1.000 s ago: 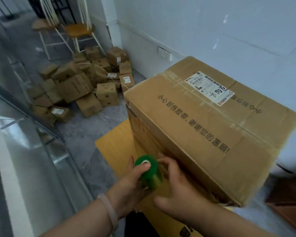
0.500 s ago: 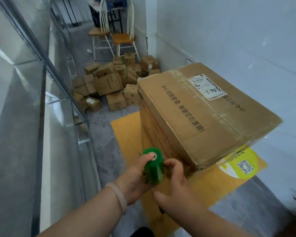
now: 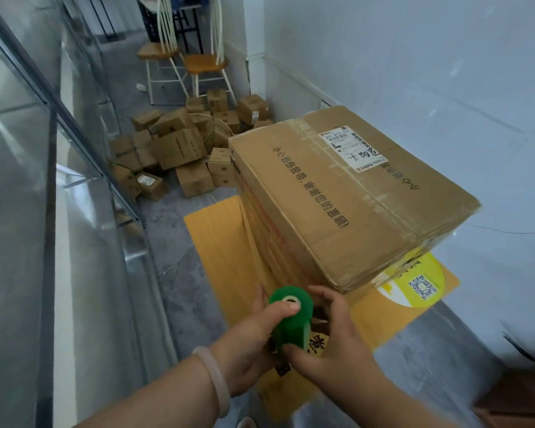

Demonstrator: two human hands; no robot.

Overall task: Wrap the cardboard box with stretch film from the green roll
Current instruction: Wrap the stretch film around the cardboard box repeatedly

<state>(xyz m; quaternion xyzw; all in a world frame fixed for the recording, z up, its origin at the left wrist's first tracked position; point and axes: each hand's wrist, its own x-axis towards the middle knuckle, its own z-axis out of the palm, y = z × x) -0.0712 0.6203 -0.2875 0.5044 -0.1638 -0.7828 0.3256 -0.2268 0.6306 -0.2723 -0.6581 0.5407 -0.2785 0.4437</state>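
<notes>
A large cardboard box [image 3: 337, 196] with a white shipping label and printed characters stands on a yellow flattened sheet [image 3: 217, 239] on the floor. Clear film is stretched along its left side. The green roll [image 3: 291, 319] is held upright just in front of the box's near corner. My left hand [image 3: 250, 338] grips the roll from the left, thumb over its top core. My right hand [image 3: 328, 338] grips it from the right, with fingers curled over its top and its lower side.
A heap of several small cardboard boxes [image 3: 179, 149] lies on the grey floor beyond the big box. Two wooden chairs [image 3: 198, 63] stand farther back. A glass partition [image 3: 59, 211] runs along the left, a white wall [image 3: 414, 72] along the right.
The view has swung around toward the box's near corner. Both hands and the green roll have moved from the box's left side to in front of that corner.
</notes>
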